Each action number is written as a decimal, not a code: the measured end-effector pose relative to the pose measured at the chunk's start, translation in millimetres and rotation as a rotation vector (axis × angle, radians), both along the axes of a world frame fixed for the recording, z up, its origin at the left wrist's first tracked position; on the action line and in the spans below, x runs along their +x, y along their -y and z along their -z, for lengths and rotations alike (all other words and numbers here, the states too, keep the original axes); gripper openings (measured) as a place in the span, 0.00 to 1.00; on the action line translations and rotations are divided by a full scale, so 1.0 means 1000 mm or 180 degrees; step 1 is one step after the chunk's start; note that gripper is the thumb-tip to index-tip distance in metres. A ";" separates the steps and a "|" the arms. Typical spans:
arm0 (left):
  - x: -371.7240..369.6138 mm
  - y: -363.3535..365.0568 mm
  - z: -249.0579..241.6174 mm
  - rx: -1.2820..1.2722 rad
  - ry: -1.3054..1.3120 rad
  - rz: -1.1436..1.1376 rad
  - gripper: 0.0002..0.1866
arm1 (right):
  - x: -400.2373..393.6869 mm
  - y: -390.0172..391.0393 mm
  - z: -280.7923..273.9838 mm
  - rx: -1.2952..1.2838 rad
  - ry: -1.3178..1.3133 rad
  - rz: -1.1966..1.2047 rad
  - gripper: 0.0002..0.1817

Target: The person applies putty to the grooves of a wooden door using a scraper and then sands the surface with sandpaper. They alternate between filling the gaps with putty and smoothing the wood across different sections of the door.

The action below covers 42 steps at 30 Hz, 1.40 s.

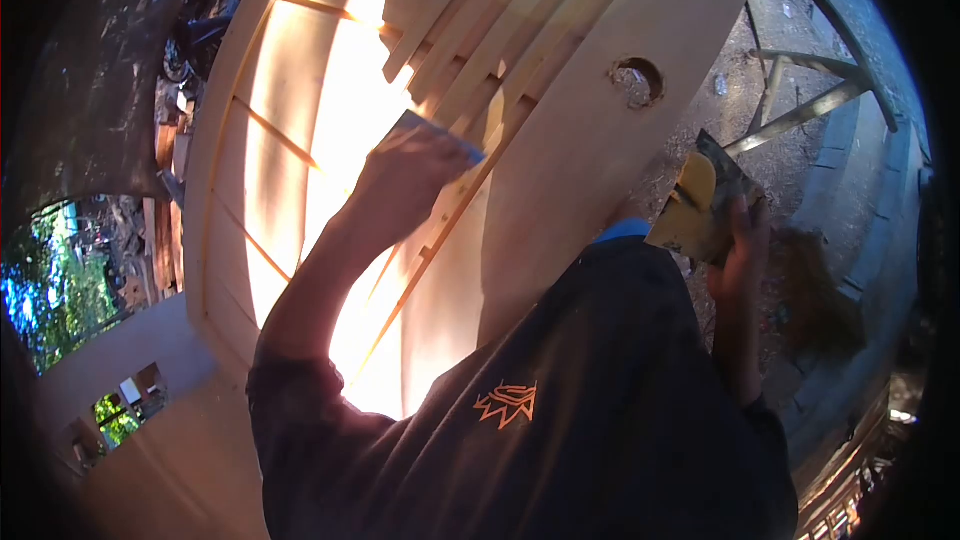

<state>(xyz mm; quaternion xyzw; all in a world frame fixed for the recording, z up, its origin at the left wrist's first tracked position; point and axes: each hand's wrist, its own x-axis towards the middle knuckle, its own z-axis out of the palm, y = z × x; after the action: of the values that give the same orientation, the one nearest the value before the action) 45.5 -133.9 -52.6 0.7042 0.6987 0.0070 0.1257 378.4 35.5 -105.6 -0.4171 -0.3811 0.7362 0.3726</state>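
My left hand is closed around a flat filler spreader with a blue edge, held at the slatted wooden panel. A streak of yellowish paste lies on the wood close to the spreader. Low at the right, my right hand grips the edge of a dark, flat mixing board. A thick lump of yellow filler paste sits on that board, and more is smeared across its lower part. My left fingers are partly blurred.
A pale plywood sheet with a round hole borders the slats. Strong sunlight washes out the ribbed panel at left. Metal bars stand over the littered ground at right.
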 end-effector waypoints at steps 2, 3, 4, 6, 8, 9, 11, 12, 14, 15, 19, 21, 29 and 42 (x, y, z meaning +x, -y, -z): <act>0.010 0.047 -0.005 -0.0066 -0.0046 -0.0039 0.20 | 0.001 -0.001 0.003 -0.0034 0.0021 -0.0038 0.16; 0.012 0.070 -0.005 -0.0055 -0.0058 -0.0049 0.20 | 0.000 0.000 0.003 -0.0054 -0.0013 -0.0018 0.16; 0.012 0.084 -0.008 -0.0030 -0.0071 -0.0057 0.20 | -0.001 0.002 0.002 -0.0061 -0.0047 0.0004 0.16; 0.005 0.098 -0.026 -0.0677 0.0366 -0.0272 0.22 | -0.003 0.003 0.000 -0.0024 -0.0031 -0.0008 0.16; -0.001 0.096 -0.038 -0.1144 0.0647 -0.0442 0.28 | -0.005 0.005 -0.002 0.0053 0.0067 -0.0120 0.17; -0.001 0.082 -0.044 -0.0904 0.0853 -0.0430 0.30 | -0.009 0.007 -0.005 0.0087 0.0040 -0.0127 0.16; 0.000 0.055 -0.042 -0.0281 0.0712 -0.0484 0.28 | -0.015 0.013 -0.012 0.0149 0.0016 -0.0095 0.15; 0.002 0.044 -0.040 0.0000 0.0621 -0.0371 0.28 | -0.013 0.015 -0.012 0.0187 0.0001 -0.0129 0.17; 0.007 0.038 -0.030 0.0361 0.0440 -0.0225 0.27 | -0.006 0.012 -0.009 0.0278 -0.0016 -0.0219 0.20; 0.008 0.047 -0.019 0.0384 0.0340 -0.0205 0.27 | -0.002 0.012 -0.007 0.0258 0.0101 -0.0150 0.20; 0.007 0.105 0.002 0.0123 0.0050 -0.0191 0.23 | 0.001 0.018 -0.011 0.0060 0.0362 0.0037 0.23; 0.012 0.130 -0.010 -0.0100 0.0203 -0.0345 0.22 | 0.004 0.022 -0.017 -0.0033 0.0440 0.0008 0.24; -0.001 0.046 -0.026 0.0224 0.0192 -0.0080 0.25 | -0.028 0.040 -0.032 0.0094 0.0307 -0.0151 0.17; 0.005 0.127 -0.019 0.0115 0.0247 -0.0236 0.17 | -0.024 0.053 -0.027 0.0132 0.0262 -0.0300 0.15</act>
<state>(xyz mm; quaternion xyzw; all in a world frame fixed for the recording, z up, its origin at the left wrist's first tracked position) 50.4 -260.6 -33.4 0.6792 0.7187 0.0516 0.1396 354.1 -17.9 -78.9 -0.4207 -0.4304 0.7272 0.3301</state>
